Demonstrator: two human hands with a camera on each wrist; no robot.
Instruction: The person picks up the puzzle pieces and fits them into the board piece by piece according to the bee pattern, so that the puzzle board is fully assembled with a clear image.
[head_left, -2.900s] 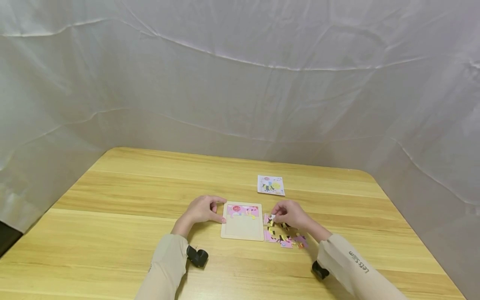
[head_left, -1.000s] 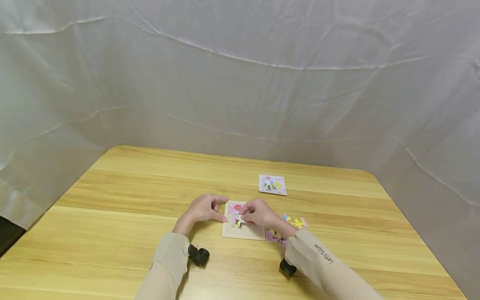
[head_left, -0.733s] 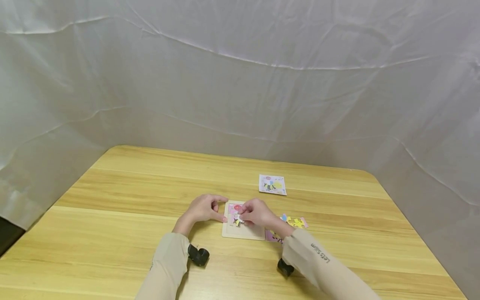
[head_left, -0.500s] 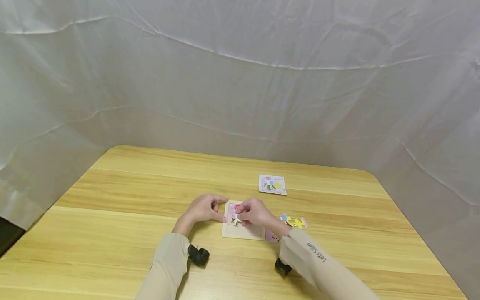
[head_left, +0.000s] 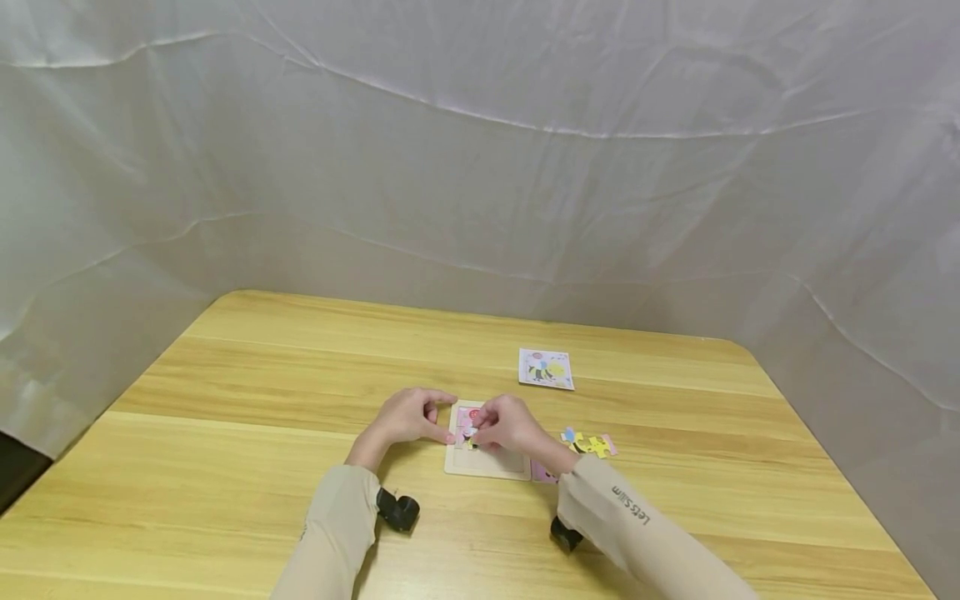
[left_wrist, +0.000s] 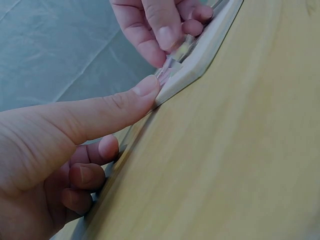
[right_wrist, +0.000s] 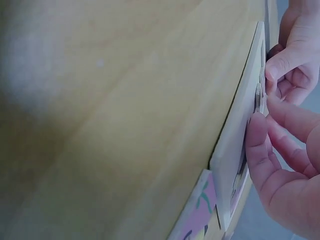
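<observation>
right hand (head_left: 508, 425) pinches a puzzle piece (head_left: 467, 433) over the upper-left area of the puzzle tray (head_left: 487, 465), directly below its fingertips. left hand (head_left: 405, 417) braces the tray's left edge with the thumb, holding nothing.

- A makeshift recording booth, not a lived-in room: wrinkled white fabric sheeting (head_left: 480, 167) closes in every side.
- A light wooden table (head_left: 225, 467) with rounded corners fills the floor of the enclosure.

Beige long sleeves (head_left: 330, 533), black wrist cameras (head_left: 396, 510)
</observation>
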